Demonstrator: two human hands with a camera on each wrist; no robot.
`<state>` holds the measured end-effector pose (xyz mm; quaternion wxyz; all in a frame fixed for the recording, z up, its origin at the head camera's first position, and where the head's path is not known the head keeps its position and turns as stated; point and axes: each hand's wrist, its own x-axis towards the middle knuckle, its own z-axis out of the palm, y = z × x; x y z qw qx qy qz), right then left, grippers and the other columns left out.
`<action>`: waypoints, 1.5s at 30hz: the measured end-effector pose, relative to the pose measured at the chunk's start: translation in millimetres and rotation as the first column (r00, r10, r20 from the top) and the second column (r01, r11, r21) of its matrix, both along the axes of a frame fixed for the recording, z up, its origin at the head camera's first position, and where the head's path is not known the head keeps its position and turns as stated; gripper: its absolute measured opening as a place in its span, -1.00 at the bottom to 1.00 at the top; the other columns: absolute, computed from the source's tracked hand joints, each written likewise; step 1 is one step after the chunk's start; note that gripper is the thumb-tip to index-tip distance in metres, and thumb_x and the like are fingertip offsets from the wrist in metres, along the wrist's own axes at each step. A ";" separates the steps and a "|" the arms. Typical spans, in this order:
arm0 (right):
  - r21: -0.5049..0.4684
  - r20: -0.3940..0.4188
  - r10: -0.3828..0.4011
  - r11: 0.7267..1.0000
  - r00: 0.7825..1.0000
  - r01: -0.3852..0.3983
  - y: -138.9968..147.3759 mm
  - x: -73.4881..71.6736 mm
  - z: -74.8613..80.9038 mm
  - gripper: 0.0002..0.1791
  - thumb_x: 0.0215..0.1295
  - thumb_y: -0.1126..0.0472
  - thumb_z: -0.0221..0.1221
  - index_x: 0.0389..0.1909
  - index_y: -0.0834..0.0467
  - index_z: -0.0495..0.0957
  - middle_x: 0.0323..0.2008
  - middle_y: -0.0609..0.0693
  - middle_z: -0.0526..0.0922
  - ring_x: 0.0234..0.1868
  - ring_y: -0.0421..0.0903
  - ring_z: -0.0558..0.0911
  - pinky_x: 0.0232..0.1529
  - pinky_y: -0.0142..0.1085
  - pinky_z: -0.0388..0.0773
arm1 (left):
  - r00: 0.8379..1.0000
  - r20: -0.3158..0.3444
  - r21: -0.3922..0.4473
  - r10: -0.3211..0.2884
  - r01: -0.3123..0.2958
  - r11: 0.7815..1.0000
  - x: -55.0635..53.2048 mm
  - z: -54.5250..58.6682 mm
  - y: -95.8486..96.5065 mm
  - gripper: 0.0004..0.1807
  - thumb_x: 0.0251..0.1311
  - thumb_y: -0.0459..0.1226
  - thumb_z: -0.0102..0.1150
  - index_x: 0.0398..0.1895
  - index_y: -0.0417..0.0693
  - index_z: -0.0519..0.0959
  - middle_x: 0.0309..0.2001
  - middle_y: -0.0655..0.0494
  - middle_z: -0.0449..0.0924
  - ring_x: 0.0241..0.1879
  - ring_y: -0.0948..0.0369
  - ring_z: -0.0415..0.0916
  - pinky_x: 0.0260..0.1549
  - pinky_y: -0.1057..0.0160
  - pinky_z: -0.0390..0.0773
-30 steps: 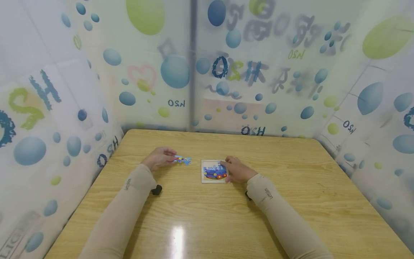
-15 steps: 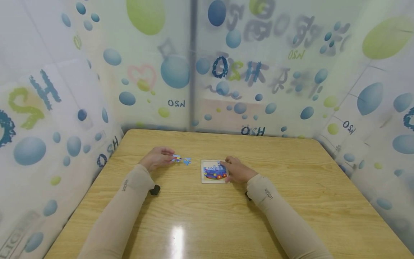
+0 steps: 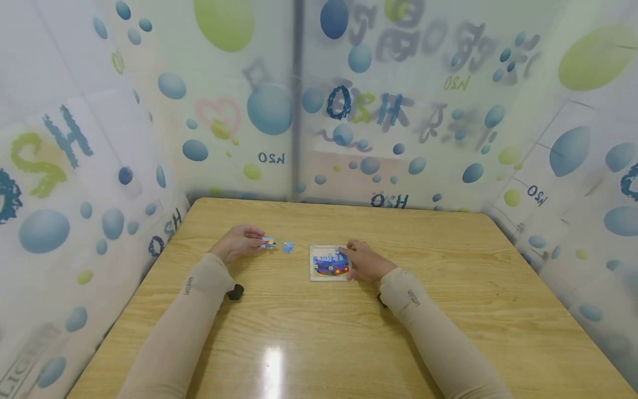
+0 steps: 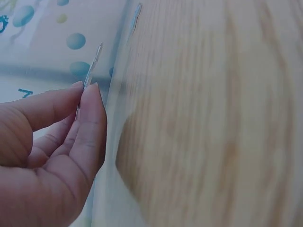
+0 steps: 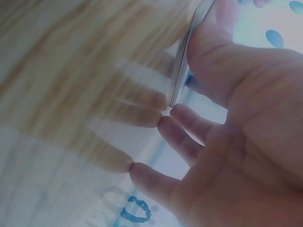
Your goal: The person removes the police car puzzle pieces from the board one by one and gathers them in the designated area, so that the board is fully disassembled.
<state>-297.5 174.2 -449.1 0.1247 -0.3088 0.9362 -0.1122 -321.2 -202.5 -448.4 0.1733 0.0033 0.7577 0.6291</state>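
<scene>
My left hand [image 3: 238,243] pinches a small printed jigsaw piece [image 3: 268,243] between thumb and fingertips. In the left wrist view this thin piece [image 4: 94,61] shows edge-on, sticking out past the fingertips. A second, light blue jigsaw piece [image 3: 288,247] lies just right of it on the table. Further right is a square puzzle board [image 3: 324,264] with a pale frame and a picture of a blue car with red wheels. My right hand [image 3: 368,261] rests over its right side, thumb and index finger on the board [image 5: 182,61], the other fingertips touching the table.
The wooden table [image 3: 319,327] has rounded far corners and a glossy, reflecting top. Printed curtain walls [image 3: 239,183] with bubbles and letters stand close behind and on both sides of it. A dark wrist device [image 3: 236,292] sits beneath the left wrist.
My left hand has drawn slightly left with its jigsaw piece, opening a gap to the second piece, which stays put. My right hand and the puzzle board have held still.
</scene>
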 end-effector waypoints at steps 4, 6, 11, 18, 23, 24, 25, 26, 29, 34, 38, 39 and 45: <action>0.001 0.000 0.004 1.000 1.000 -0.004 0.0 0.4 -0.1 -0.11 0.34 0.02 0.28 0.56 0.25 0.12 0.41 0.31 0.22 0.34 0.19 0.28 0.40 0.06 0.29 | 1.000 0.001 -0.016 0.001 -0.001 1.000 -0.6 -1.3 -2.1 -0.54 0.44 -0.52 0.03 0.35 -0.47 0.27 0.13 -0.19 0.42 0.01 0.13 0.55 0.09 0.20 0.62; 0.000 0.001 0.001 1.000 1.000 -0.001 -0.1 0.6 -0.2 -0.11 0.35 0.02 0.28 0.56 0.25 0.12 0.41 0.31 0.22 0.34 0.19 0.28 0.40 0.06 0.29 | 1.000 -0.001 -0.026 0.008 -0.008 1.000 -0.7 -1.7 -3.1 -0.54 0.44 -0.51 0.03 0.35 -0.46 0.28 0.13 -0.19 0.42 0.02 0.11 0.54 0.10 0.20 0.62; 0.001 0.003 -0.011 1.000 1.000 0.011 -0.9 1.3 0.3 -0.12 0.36 0.02 0.27 0.56 0.23 0.12 0.42 0.29 0.22 0.34 0.17 0.28 0.41 0.05 0.30 | 1.000 -0.001 -0.042 0.013 -0.013 0.999 -0.7 -1.6 -6.0 -0.54 0.45 -0.48 0.05 0.35 -0.45 0.28 0.15 -0.20 0.42 0.05 0.10 0.54 0.10 0.21 0.62; 0.010 0.000 -0.012 1.000 1.000 0.012 -1.8 2.3 1.2 -0.13 0.37 0.02 0.27 0.56 0.22 0.12 0.43 0.28 0.22 0.37 0.17 0.27 0.42 0.05 0.29 | 1.000 0.011 -0.023 0.017 -0.017 1.000 -0.1 -4.3 -10.3 -0.51 0.44 -0.47 0.08 0.37 -0.44 0.27 0.20 -0.23 0.39 0.05 0.10 0.54 0.13 0.21 0.60; 0.005 0.014 -0.013 1.000 1.000 0.013 -2.6 2.7 2.4 -0.14 0.37 0.03 0.27 0.57 0.22 0.12 0.43 0.28 0.21 0.36 0.17 0.27 0.42 0.06 0.29 | 0.999 0.013 -0.024 0.036 -0.036 0.999 -0.6 -5.6 -13.3 -0.52 0.44 -0.48 0.06 0.36 -0.46 0.26 0.18 -0.23 0.39 0.02 0.12 0.54 0.11 0.22 0.61; 0.006 0.015 -0.014 1.000 1.000 0.014 -2.7 2.7 2.7 -0.14 0.37 0.03 0.27 0.57 0.22 0.12 0.43 0.27 0.21 0.36 0.17 0.26 0.42 0.06 0.29 | 0.999 0.014 -0.021 0.043 -0.043 0.999 -0.8 -5.4 -13.8 -0.52 0.44 -0.49 0.07 0.36 -0.47 0.26 0.17 -0.22 0.40 0.01 0.13 0.55 0.09 0.23 0.62; 0.007 0.015 -0.015 1.000 1.000 0.015 -2.6 2.7 2.9 -0.14 0.37 0.03 0.27 0.57 0.22 0.12 0.43 0.27 0.21 0.36 0.17 0.26 0.42 0.05 0.29 | 0.999 0.014 -0.021 0.052 -0.051 0.998 -1.0 -5.1 -14.1 -0.52 0.44 -0.49 0.07 0.35 -0.47 0.27 0.15 -0.20 0.41 0.00 0.14 0.55 0.08 0.25 0.63; 0.006 0.016 -0.016 1.000 1.000 0.016 -2.5 2.7 3.1 -0.13 0.37 0.03 0.27 0.57 0.22 0.12 0.43 0.27 0.21 0.36 0.16 0.27 0.42 0.05 0.29 | 0.998 0.012 -0.024 0.059 -0.059 0.998 -1.4 -5.1 -14.3 -0.53 0.44 -0.49 0.08 0.35 -0.47 0.28 0.13 -0.19 0.42 -0.02 0.15 0.56 0.06 0.26 0.63; 0.011 0.009 -0.013 1.000 1.000 0.013 -1.9 2.1 2.5 -0.13 0.37 0.03 0.27 0.56 0.23 0.12 0.43 0.28 0.21 0.35 0.16 0.27 0.41 0.05 0.30 | 0.997 -0.001 -0.036 0.072 -0.072 0.997 -2.2 -5.2 -15.6 -0.52 0.42 -0.48 0.11 0.33 -0.48 0.30 0.08 -0.15 0.45 -0.06 0.18 0.57 0.02 0.29 0.65; 0.008 0.004 -0.007 1.000 1.000 0.007 -0.8 1.0 0.1 -0.12 0.36 0.02 0.28 0.56 0.24 0.12 0.42 0.29 0.22 0.32 0.16 0.28 0.39 0.05 0.31 | 0.997 -0.015 -0.045 0.072 -0.073 0.996 -3.5 -6.6 -17.5 -0.53 0.41 -0.48 0.12 0.32 -0.48 0.31 0.06 -0.14 0.46 -0.07 0.18 0.57 0.00 0.30 0.65; 0.002 0.008 -0.011 1.000 1.000 0.011 0.0 0.4 -1.5 -0.12 0.34 0.02 0.29 0.56 0.25 0.13 0.41 0.28 0.23 0.31 0.16 0.29 0.38 0.05 0.32 | 0.998 -0.020 -0.051 0.067 -0.068 0.996 -1.8 -4.9 -17.8 -0.55 0.40 -0.49 0.12 0.29 -0.49 0.31 0.04 -0.12 0.46 -0.11 0.19 0.57 -0.04 0.31 0.66; 0.003 0.008 -0.012 1.000 1.000 0.012 0.2 0.3 -1.7 -0.12 0.35 0.02 0.29 0.56 0.24 0.13 0.41 0.28 0.23 0.31 0.15 0.29 0.38 0.05 0.32 | 0.997 -0.021 -0.052 0.069 -0.070 0.996 -1.1 -4.3 -17.6 -0.56 0.40 -0.49 0.13 0.28 -0.49 0.32 0.03 -0.12 0.47 -0.12 0.19 0.57 -0.05 0.31 0.67; 0.004 0.007 -0.012 1.000 1.000 0.012 -0.1 0.2 -0.6 -0.13 0.36 0.00 0.27 0.56 0.23 0.12 0.43 0.27 0.22 0.33 0.15 0.28 0.39 0.05 0.32 | 0.993 -0.036 -0.078 0.112 -0.115 0.990 2.5 -1.4 -16.1 -0.63 0.37 -0.51 0.16 0.18 -0.49 0.40 -0.06 -0.10 0.52 -0.20 0.21 0.60 -0.09 0.30 0.69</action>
